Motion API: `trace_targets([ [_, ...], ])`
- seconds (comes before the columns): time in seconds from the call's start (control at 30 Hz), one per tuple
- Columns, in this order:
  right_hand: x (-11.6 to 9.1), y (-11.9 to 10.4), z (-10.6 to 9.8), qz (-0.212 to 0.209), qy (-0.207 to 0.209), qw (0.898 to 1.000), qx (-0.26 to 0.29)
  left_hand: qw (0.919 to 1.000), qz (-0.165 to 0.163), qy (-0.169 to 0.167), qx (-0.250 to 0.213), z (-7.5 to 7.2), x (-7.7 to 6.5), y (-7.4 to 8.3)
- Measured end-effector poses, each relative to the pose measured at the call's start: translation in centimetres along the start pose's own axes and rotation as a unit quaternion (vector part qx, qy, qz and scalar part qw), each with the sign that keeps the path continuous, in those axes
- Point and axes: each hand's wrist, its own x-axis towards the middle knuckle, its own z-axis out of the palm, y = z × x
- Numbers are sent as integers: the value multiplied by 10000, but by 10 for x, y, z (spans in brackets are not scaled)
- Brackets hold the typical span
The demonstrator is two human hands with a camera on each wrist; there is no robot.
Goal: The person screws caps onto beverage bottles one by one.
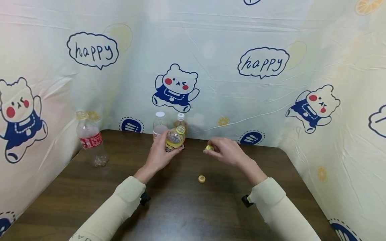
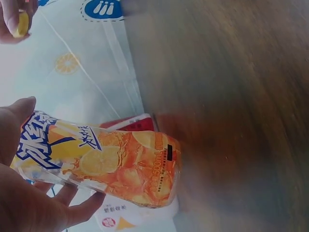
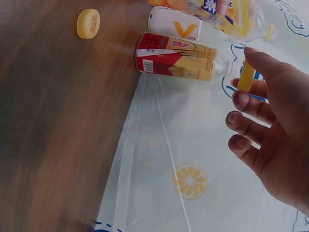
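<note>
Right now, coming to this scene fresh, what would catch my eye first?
Probably the hands: the left hand grips an uncapped iced tea bottle, while the right hand pinches a yellow cap off to its right. Behind them, the pale backdrop shows winking bears and "happy" bubbles. A red-labelled bottle stands apart at the table's far left.

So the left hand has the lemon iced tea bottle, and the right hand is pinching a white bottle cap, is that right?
Not quite: the bottle cap is yellow, not white, as the right wrist view shows. The left hand does hold the lemon iced tea bottle, and the right hand is pinching that cap.
</note>
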Motion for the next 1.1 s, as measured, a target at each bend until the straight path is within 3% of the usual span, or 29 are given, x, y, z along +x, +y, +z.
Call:
trace_targets([
  [0.3, 8, -2, -10, -176, -2, 9998, 124, 9995, 330, 15, 20, 9, -1, 7],
  [0.53, 18, -9, -19, -396, 116, 9986, 341, 9994, 331, -14, 9, 13, -2, 10],
  [0.8, 24, -15, -28, -374, 230, 9978, 497, 9992, 399, -75, -28, 20, 0, 12],
  [1.1, 31, -17, -36, -529, 505, 9939, 827, 9989, 354, -292, -71, 29, -2, 24],
])
